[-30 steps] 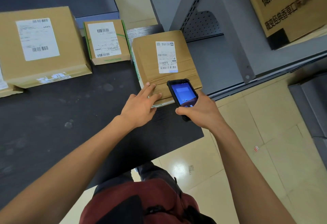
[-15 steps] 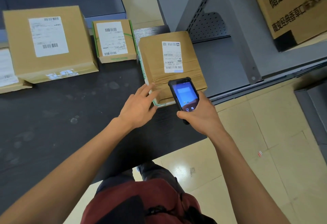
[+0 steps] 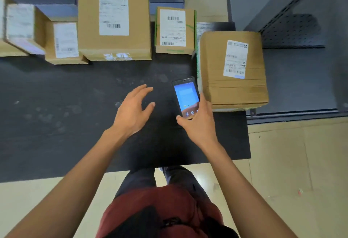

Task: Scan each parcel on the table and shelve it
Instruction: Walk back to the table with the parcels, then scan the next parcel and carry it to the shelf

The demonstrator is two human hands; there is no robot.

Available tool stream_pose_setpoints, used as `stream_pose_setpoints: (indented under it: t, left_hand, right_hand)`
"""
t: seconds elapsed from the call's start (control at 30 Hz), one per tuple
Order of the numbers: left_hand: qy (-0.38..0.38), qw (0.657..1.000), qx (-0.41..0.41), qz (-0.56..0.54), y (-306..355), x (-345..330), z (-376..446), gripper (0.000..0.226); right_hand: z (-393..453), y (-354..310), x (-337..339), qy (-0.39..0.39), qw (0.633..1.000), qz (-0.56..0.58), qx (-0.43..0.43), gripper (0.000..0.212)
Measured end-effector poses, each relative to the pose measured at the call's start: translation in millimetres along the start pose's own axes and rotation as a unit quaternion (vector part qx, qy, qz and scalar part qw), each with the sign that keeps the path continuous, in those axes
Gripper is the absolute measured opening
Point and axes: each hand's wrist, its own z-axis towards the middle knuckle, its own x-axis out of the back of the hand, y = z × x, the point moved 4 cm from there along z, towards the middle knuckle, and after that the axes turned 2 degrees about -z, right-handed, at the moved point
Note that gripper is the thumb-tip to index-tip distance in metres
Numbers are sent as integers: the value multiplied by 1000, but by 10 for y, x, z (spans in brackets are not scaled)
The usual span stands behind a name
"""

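Observation:
My right hand [image 3: 197, 124] grips a black handheld scanner [image 3: 186, 96] with a lit blue screen, held just left of a taped brown parcel [image 3: 233, 91] at the table's right end. That parcel carries a white barcode label [image 3: 235, 59] on top. My left hand [image 3: 132, 112] hovers over the dark table [image 3: 75, 106] with fingers spread, holding nothing. Along the far edge stand a large brown parcel [image 3: 114, 45] and a smaller green-strapped parcel [image 3: 174, 48], both labelled.
More small parcels [image 3: 64, 42] crowd the far left, blurred. A grey metal shelf [image 3: 301, 77] with a perforated upright adjoins the table on the right. Tiled floor [image 3: 301, 172] lies beyond the table's near edge and right corner.
My left hand has come off the taped parcel and moved left over the bare table. The scanner has shifted left, off the parcel's front. The view has swung left, showing more parcels.

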Motion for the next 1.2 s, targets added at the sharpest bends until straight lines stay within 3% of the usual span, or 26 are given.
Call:
stream_pose_setpoints:
  t: [0.23, 0.6, 1.03, 1.2]
  left_hand:
    - [23, 998, 58, -11, -437, 169, -242, 49]
    - [-7, 995, 97, -16, -716, 104, -427, 48]
    - [-44, 998, 38, -8, -214, -121, -106, 47]
    - [-52, 999, -1, -14, 177, -283, 110, 49]
  right_hand:
    - [133, -103, -672, 32, 997, -71, 13, 107]
    - [203, 123, -1195, 5, 994, -106, -16, 104]
    - [88, 210, -1196, 11, 966, -258, 19, 91]
    - [40, 96, -759, 47, 972, -211, 96, 64]
